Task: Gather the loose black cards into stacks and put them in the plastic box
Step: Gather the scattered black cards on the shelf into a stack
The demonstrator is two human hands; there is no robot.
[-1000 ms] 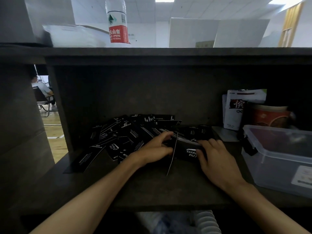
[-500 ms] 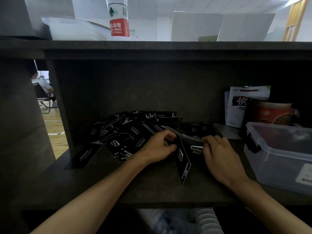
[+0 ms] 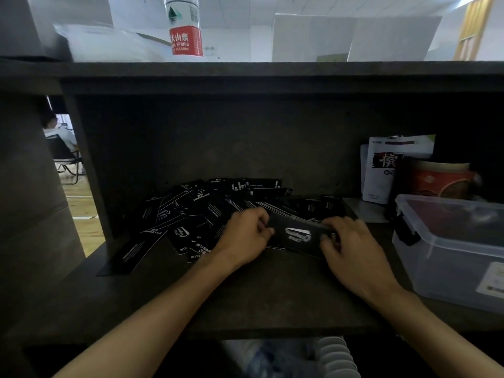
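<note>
Several loose black cards (image 3: 191, 214) with white print lie scattered on the dark shelf (image 3: 245, 301). Between my hands is a small stack of black cards (image 3: 298, 234), lying flat with a white logo on top. My left hand (image 3: 245, 236) grips the stack's left end with curled fingers. My right hand (image 3: 351, 246) holds its right end, fingers curled over the edge. The clear plastic box (image 3: 450, 252) stands open at the right, apart from both hands.
One black card (image 3: 128, 255) lies alone near the shelf's front left. A white pouch (image 3: 387, 170) and a red cup (image 3: 441, 178) stand behind the box. A shelf board runs overhead with a water bottle (image 3: 185, 28) on it. A person sits far left.
A card that stood on edge between my hands now lies flat on the stack. Both hands have closed in on the stack's ends.
</note>
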